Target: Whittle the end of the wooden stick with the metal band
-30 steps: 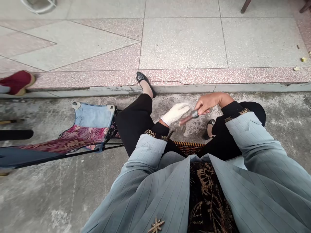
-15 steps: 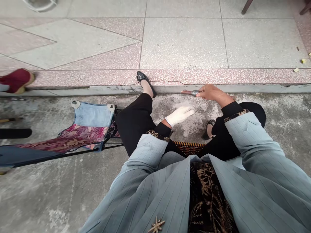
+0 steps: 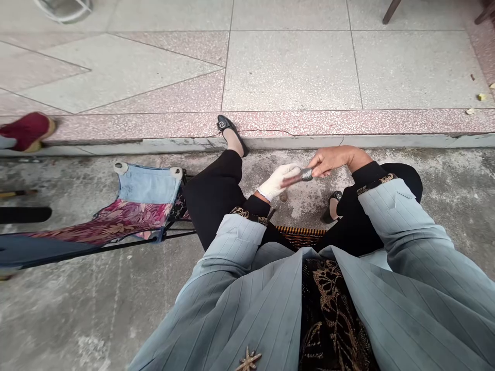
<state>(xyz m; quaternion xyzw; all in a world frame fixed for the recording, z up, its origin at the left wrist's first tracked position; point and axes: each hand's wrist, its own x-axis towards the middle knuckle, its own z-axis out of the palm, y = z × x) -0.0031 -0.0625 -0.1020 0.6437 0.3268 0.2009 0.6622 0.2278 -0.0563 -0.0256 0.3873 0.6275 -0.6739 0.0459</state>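
Observation:
My right hand is bare and closed around a short reddish-brown tool with silver-grey wire wound about it. The tool's brown end points left and lies across my left hand, slightly blurred. On my left hand I wear a white knitted glove. Its fingers are bent together beneath and behind the tool; whatever they hold is hidden. A small brownish blurred bit shows just below the glove, over the concrete between my knees.
A woven seat edge shows beneath me. To my left stands a folding chair of denim and floral cloth. Another person's red shoe is at far left. A tiled step runs ahead, with small scraps at its right.
My right hand swung the tool up and away toward the step, then back down to my left hand. The gloved hand shifted slightly right and returned.

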